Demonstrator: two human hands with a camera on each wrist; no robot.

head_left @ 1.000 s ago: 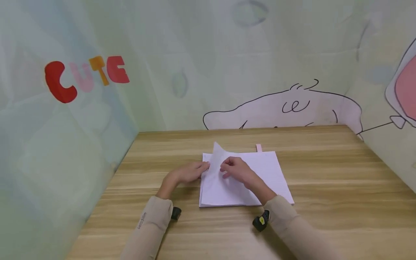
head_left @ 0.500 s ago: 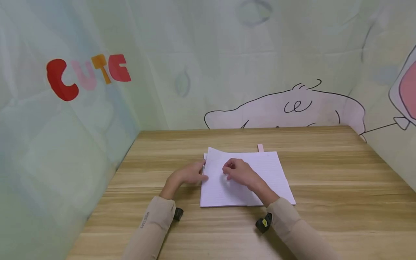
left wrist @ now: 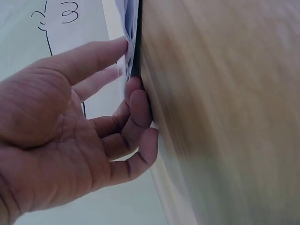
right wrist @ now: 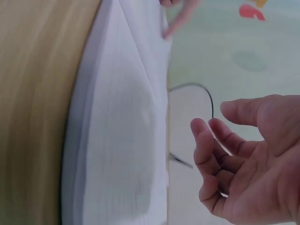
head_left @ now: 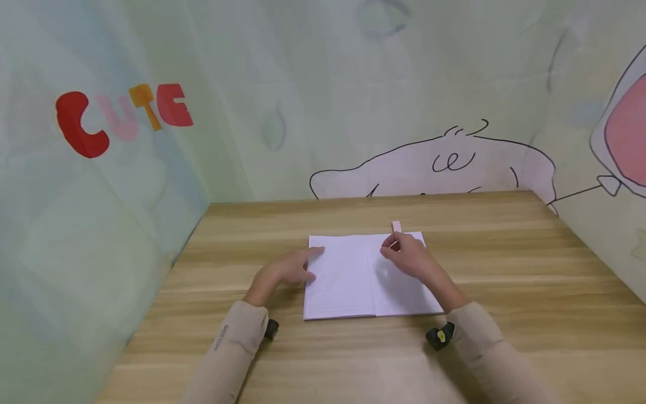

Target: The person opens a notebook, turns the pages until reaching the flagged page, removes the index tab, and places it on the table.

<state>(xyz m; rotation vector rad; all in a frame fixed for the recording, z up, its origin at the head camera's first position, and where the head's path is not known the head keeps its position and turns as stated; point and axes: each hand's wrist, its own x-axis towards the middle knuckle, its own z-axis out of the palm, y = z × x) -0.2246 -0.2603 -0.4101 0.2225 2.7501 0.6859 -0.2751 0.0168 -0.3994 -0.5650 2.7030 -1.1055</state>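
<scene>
Sleeves: beige, both forearms (head_left: pixel 237 342) come in from the near edge; a small black device sits at each wrist.
Surface: wood-grain (head_left: pixel 504 314), walled in by a pale printed backdrop.
Notebook: open notebook (head_left: pixel 353 280) with lined white pages lies flat mid-surface, between and under the two hands.
Left hand: left hand (head_left: pixel 287 269) rests at the notebook's left edge, fingers loosely bent, thumb across the page edge, other fingertips against the side of the page stack; holds nothing.
Right hand: right hand (head_left: pixel 411 258) is over the right page near its far edge, fingers loosely curled; head view does not settle whether it touches the paper.
Ribbon: pink ribbon marker (head_left: pixel 396 226) sticks out past the notebook's far edge, just beyond the right hand.
Containers: not seen in any view.
Left wrist view: shows fingertips (left wrist: pixel 136 93) touching the dark cover edge and the page stack, unclear from the head view.
Right wrist view: shows the palm relaxed, fingers (right wrist: pixel 206 145) apart from the page, nothing held.
Backdrop: "CUTE" lettering (head_left: pixel 121 115) far left, line-drawn cartoon far right.
</scene>
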